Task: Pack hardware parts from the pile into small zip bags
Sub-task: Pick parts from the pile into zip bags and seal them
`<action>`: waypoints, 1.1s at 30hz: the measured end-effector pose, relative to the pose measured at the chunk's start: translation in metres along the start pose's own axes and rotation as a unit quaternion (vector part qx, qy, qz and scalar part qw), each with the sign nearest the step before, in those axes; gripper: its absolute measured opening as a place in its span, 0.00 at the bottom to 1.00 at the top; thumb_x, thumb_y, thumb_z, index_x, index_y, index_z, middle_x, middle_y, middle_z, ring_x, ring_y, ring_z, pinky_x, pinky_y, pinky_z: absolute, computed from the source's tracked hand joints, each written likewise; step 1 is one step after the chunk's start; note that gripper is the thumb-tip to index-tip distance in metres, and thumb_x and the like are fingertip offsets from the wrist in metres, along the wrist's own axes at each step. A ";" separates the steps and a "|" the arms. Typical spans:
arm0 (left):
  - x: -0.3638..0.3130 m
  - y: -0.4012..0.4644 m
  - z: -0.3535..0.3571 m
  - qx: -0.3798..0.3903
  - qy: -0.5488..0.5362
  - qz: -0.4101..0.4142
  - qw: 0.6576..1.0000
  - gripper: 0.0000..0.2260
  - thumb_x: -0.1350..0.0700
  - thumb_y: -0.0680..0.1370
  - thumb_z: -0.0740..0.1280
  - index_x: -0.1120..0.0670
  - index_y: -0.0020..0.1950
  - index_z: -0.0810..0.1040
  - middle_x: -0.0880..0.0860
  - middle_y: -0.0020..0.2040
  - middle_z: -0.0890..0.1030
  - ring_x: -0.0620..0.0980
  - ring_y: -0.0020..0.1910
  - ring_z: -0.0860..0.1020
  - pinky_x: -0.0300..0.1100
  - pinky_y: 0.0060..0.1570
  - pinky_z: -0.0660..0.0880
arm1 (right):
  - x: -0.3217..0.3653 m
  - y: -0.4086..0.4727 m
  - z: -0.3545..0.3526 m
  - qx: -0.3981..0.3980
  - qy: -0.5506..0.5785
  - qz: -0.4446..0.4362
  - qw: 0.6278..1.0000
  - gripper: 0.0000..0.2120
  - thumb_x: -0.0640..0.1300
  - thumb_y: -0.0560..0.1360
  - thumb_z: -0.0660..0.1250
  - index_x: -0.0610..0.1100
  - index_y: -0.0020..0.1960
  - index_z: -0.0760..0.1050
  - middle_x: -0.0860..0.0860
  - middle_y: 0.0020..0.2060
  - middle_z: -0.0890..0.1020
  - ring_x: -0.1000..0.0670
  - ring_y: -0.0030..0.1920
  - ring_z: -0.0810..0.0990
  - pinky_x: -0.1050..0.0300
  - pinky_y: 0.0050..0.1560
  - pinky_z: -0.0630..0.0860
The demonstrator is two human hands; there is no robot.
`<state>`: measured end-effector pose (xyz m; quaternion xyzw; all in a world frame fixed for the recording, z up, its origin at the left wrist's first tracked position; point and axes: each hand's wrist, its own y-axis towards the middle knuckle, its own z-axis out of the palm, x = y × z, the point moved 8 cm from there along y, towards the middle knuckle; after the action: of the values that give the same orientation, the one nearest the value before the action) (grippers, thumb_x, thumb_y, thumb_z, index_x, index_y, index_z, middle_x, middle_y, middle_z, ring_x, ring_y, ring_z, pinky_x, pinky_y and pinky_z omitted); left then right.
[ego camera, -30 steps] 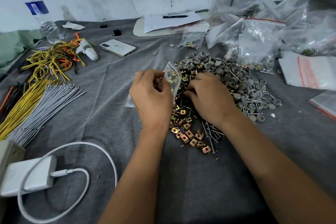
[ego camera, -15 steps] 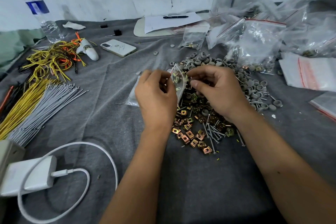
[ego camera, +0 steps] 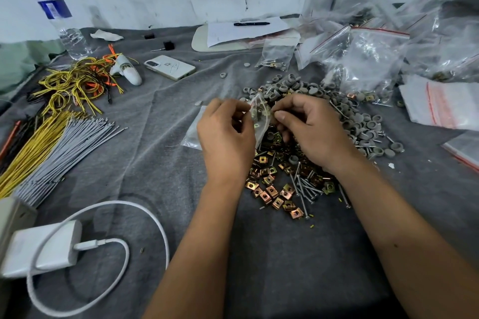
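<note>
A pile of hardware (ego camera: 293,176) lies mid-table: brass-coloured clip nuts, long screws and grey round caps (ego camera: 363,124). Above its near edge my left hand (ego camera: 225,137) grips a small clear zip bag (ego camera: 260,116) with a few clip nuts inside. My right hand (ego camera: 308,129) is right beside the bag, with thumb and forefinger pinched at the bag's mouth; what they pinch is too small to tell. A few empty zip bags (ego camera: 193,134) lie flat under my left hand, partly hidden.
Filled and empty zip bags (ego camera: 373,59) are heaped at the back right. A phone (ego camera: 169,67), a water bottle (ego camera: 64,23), bundles of yellow and grey wires (ego camera: 49,142) and a white charger with its cable (ego camera: 44,246) occupy the left side. A clipboard with a pen (ego camera: 246,31) lies at the back.
My right hand rose from the pile and came to the bag's mouth. My left hand lifted the bag slightly and moved it towards the right hand.
</note>
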<state>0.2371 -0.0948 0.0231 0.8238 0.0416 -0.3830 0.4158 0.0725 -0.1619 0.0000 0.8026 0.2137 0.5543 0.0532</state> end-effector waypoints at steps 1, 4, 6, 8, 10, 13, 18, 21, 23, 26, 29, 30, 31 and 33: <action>-0.001 -0.001 0.003 0.015 -0.006 0.009 1.000 0.05 0.66 0.74 0.74 0.57 0.47 0.86 0.51 0.42 0.81 0.47 0.39 0.78 0.36 0.40 0.75 | 0.001 0.000 0.000 0.001 0.017 -0.003 1.000 0.07 0.38 0.82 0.67 0.49 0.51 0.81 0.52 0.39 0.85 0.49 0.34 0.82 0.57 0.36 0.79; -0.005 -0.002 0.010 0.046 -0.014 0.031 0.998 0.06 0.65 0.76 0.75 0.56 0.49 0.87 0.50 0.43 0.80 0.46 0.40 0.78 0.31 0.41 0.72 | -0.001 0.001 0.003 0.011 0.004 0.016 1.000 0.05 0.43 0.82 0.68 0.51 0.49 0.80 0.54 0.36 0.84 0.57 0.34 0.80 0.61 0.35 0.76; -0.005 -0.003 0.013 0.058 -0.016 0.044 0.997 0.06 0.64 0.76 0.75 0.56 0.51 0.87 0.50 0.44 0.80 0.45 0.40 0.78 0.30 0.41 0.72 | -0.004 0.000 0.004 0.016 -0.043 0.029 0.999 0.06 0.48 0.82 0.67 0.50 0.47 0.80 0.53 0.35 0.83 0.55 0.34 0.80 0.57 0.36 0.79; -0.006 -0.004 0.016 0.068 -0.016 0.055 0.996 0.06 0.64 0.77 0.75 0.56 0.52 0.87 0.50 0.45 0.80 0.46 0.41 0.78 0.32 0.42 0.73 | -0.002 -0.001 0.004 0.021 -0.065 0.019 0.998 0.09 0.50 0.82 0.67 0.48 0.45 0.80 0.52 0.34 0.82 0.53 0.34 0.80 0.55 0.38 0.78; -0.007 -0.004 0.016 0.067 -0.014 0.062 0.996 0.06 0.64 0.77 0.75 0.57 0.52 0.87 0.51 0.45 0.80 0.46 0.40 0.78 0.34 0.41 0.74 | 0.006 -0.002 0.005 0.024 -0.092 -0.019 0.995 0.08 0.48 0.81 0.69 0.48 0.44 0.80 0.54 0.34 0.81 0.57 0.34 0.78 0.60 0.38 0.75; -0.007 -0.004 0.012 0.050 -0.011 0.059 0.997 0.06 0.64 0.76 0.74 0.57 0.52 0.86 0.50 0.45 0.80 0.45 0.40 0.77 0.35 0.41 0.74 | 0.018 -0.006 0.010 0.025 -0.168 -0.080 0.982 0.05 0.46 0.76 0.75 0.48 0.42 0.82 0.59 0.32 0.79 0.61 0.36 0.79 0.71 0.37 0.68; -0.007 -0.003 0.009 0.034 -0.007 0.055 0.998 0.05 0.65 0.76 0.74 0.58 0.50 0.85 0.50 0.44 0.80 0.47 0.39 0.78 0.42 0.40 0.76 | 0.019 -0.006 -0.002 -0.037 -0.163 -0.082 0.983 0.05 0.47 0.74 0.78 0.48 0.47 0.86 0.58 0.34 0.82 0.61 0.37 0.80 0.73 0.37 0.70; -0.005 -0.002 0.005 0.017 -0.005 0.037 0.999 0.04 0.65 0.75 0.73 0.58 0.48 0.85 0.51 0.43 0.81 0.47 0.39 0.78 0.37 0.41 0.75 | 0.025 -0.007 -0.015 -0.087 -0.134 -0.104 0.982 0.06 0.47 0.76 0.75 0.46 0.51 0.87 0.56 0.41 0.85 0.61 0.43 0.83 0.71 0.43 0.75; -0.002 -0.001 0.001 -0.001 -0.003 0.015 1.000 0.05 0.66 0.75 0.73 0.59 0.48 0.85 0.51 0.43 0.81 0.46 0.39 0.77 0.32 0.42 0.72 | 0.027 -0.007 -0.019 -0.087 -0.117 -0.116 0.983 0.06 0.46 0.78 0.74 0.45 0.51 0.87 0.54 0.42 0.86 0.57 0.43 0.83 0.61 0.46 0.78; 0.003 0.000 -0.006 -0.037 -0.009 -0.019 0.999 0.05 0.67 0.74 0.73 0.59 0.47 0.85 0.53 0.42 0.81 0.46 0.38 0.77 0.32 0.41 0.72 | 0.028 -0.007 -0.004 0.018 -0.116 -0.135 0.984 0.09 0.49 0.79 0.72 0.44 0.48 0.86 0.52 0.39 0.85 0.53 0.41 0.82 0.52 0.44 0.77; 0.005 0.001 -0.013 -0.071 -0.010 -0.035 0.997 0.04 0.66 0.74 0.73 0.59 0.46 0.85 0.54 0.42 0.81 0.46 0.39 0.77 0.31 0.42 0.71 | 0.025 -0.008 0.008 0.070 -0.109 -0.138 0.982 0.14 0.52 0.80 0.70 0.42 0.46 0.86 0.48 0.36 0.84 0.48 0.38 0.82 0.50 0.41 0.76; 0.006 0.001 -0.014 -0.077 -0.011 -0.039 0.996 0.04 0.66 0.74 0.72 0.59 0.46 0.85 0.54 0.42 0.81 0.45 0.38 0.76 0.31 0.42 0.71 | 0.023 -0.007 0.007 0.065 -0.110 -0.136 0.982 0.14 0.52 0.80 0.70 0.42 0.45 0.86 0.49 0.35 0.84 0.49 0.37 0.82 0.52 0.39 0.76; 0.007 0.001 -0.015 -0.078 -0.013 -0.043 0.996 0.04 0.66 0.74 0.72 0.59 0.46 0.85 0.54 0.42 0.81 0.44 0.38 0.76 0.32 0.41 0.72 | 0.022 -0.007 0.005 0.056 -0.114 -0.131 0.983 0.13 0.52 0.80 0.70 0.44 0.45 0.86 0.51 0.35 0.84 0.52 0.36 0.82 0.55 0.37 0.75; 0.007 0.001 -0.014 -0.076 -0.012 -0.046 0.996 0.04 0.66 0.74 0.73 0.59 0.45 0.85 0.54 0.42 0.80 0.41 0.37 0.75 0.31 0.41 0.71 | 0.019 -0.006 -0.003 0.048 -0.146 -0.120 0.981 0.08 0.51 0.78 0.73 0.48 0.45 0.86 0.57 0.34 0.84 0.57 0.34 0.81 0.66 0.34 0.72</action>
<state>0.2512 -0.0870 0.0243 0.7826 0.1035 -0.4071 0.4594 0.0740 -0.1497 0.0156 0.8452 0.3247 0.4098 0.1107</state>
